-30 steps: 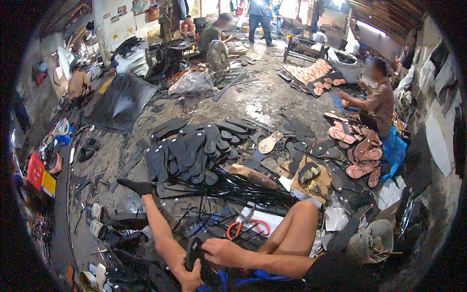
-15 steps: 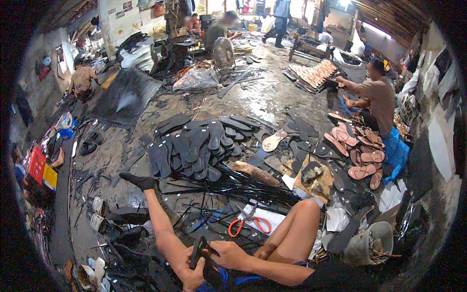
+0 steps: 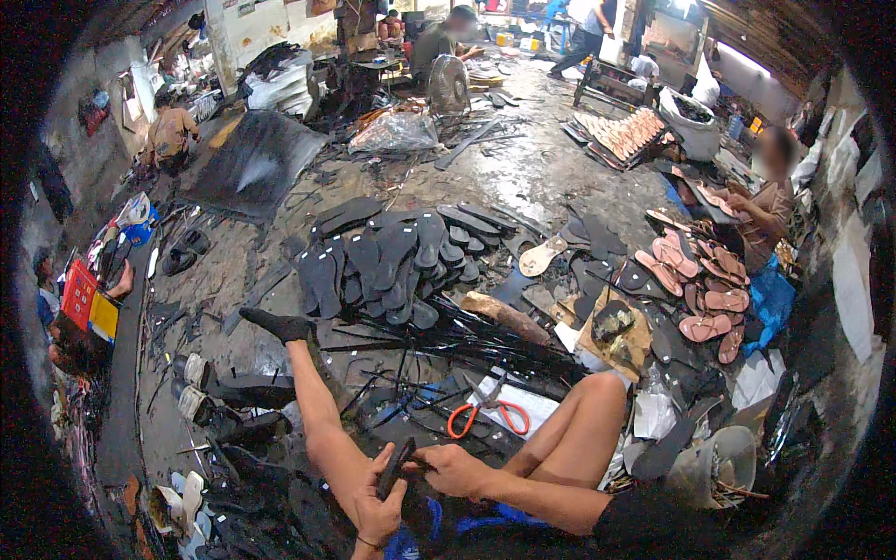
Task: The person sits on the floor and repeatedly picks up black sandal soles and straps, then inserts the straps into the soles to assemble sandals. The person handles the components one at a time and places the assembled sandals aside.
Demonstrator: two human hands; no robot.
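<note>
Between my legs, my left hand (image 3: 377, 499) grips a dark, flat piece like a sandal sole (image 3: 396, 467), tilted with its edge toward me. My right hand (image 3: 454, 470) is closed beside it, knuckles up; its fingertips pinch at the sole's right side, and what they hold is hidden. Scissors (image 3: 489, 405) with orange-red handles lie just beyond my hands on a white sheet (image 3: 523, 407). Black strips (image 3: 420, 343) are spread past my outstretched foot. Farther off is a heap of black soles (image 3: 373, 257).
Pink-tan sandals (image 3: 705, 327) lie at right near a seated person (image 3: 770, 201) holding sandals. A wooden block (image 3: 505, 317) and a brown cardboard piece (image 3: 635, 341) lie mid-floor. A pale bucket (image 3: 719, 467) stands at lower right. Black shoes (image 3: 247, 427) are at left.
My hands have shifted slightly, and the sole is now tilted more to the right. The seated person at right has drawn back with sandals in hand. A walking person in the background has moved right.
</note>
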